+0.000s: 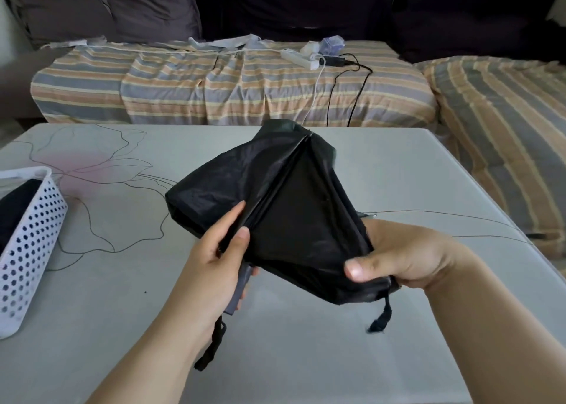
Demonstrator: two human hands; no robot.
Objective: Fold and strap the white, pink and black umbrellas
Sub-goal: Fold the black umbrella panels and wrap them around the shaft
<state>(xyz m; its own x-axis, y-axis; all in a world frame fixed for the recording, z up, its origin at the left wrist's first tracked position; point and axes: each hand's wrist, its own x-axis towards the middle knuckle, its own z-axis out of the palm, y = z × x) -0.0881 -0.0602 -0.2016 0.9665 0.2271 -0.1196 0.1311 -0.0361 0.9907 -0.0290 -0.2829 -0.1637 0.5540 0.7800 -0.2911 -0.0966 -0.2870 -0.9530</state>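
Note:
A collapsed black umbrella [284,207] is held above the grey table [306,357], its loose canopy fanned out in folds with the tip pointing away from me. My left hand [214,259] pinches a fold of the canopy between thumb and fingers, with the grey handle under the palm. My right hand [395,256] grips the canopy's lower right edge, thumb on top. One black strap [381,316] dangles below the right hand and another strap [213,345] hangs by my left wrist. No white or pink umbrella is visible.
A white perforated basket [29,244] with something dark inside stands at the table's left edge. Beyond the table is a sofa with a striped cover [229,88], carrying a white power strip [298,57] and cables.

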